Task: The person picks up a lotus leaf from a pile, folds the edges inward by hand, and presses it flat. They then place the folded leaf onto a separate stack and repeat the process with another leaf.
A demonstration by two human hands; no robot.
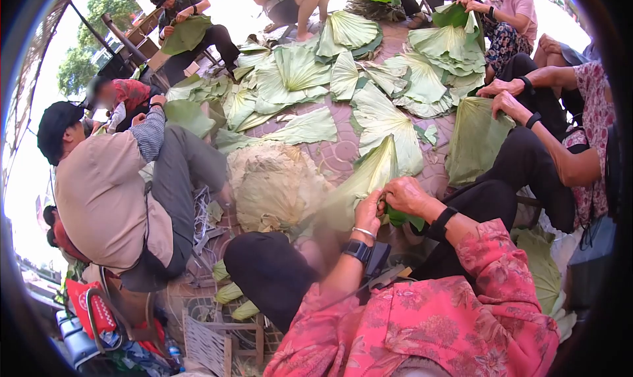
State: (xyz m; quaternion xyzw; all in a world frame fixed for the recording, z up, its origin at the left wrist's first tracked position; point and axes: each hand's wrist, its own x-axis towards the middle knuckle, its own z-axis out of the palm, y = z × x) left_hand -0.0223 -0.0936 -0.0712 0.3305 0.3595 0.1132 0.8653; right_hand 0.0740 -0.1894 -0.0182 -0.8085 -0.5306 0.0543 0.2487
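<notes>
Both of my hands meet at the near edge of a large pale green leaf (376,169), which fans out away from me. My left hand (369,213), with a watch and a bangle at the wrist, pinches the leaf's edge. Close beside it on the right, my right hand (405,195) has its fingers closed on the same leaf, with a dark band on the wrist. A darker green piece (403,219) hangs just below my right hand. Beyond the held leaf, another pale leaf (389,126) lies on the paving.
A round pile of dried leaves (273,186) sits left of my hands. Spread leaves (290,73) cover the paving ahead. Seated people surround them, one in a beige vest (105,192) at left, another at right holding a leaf (478,139). A wooden stool (224,341) stands lower left.
</notes>
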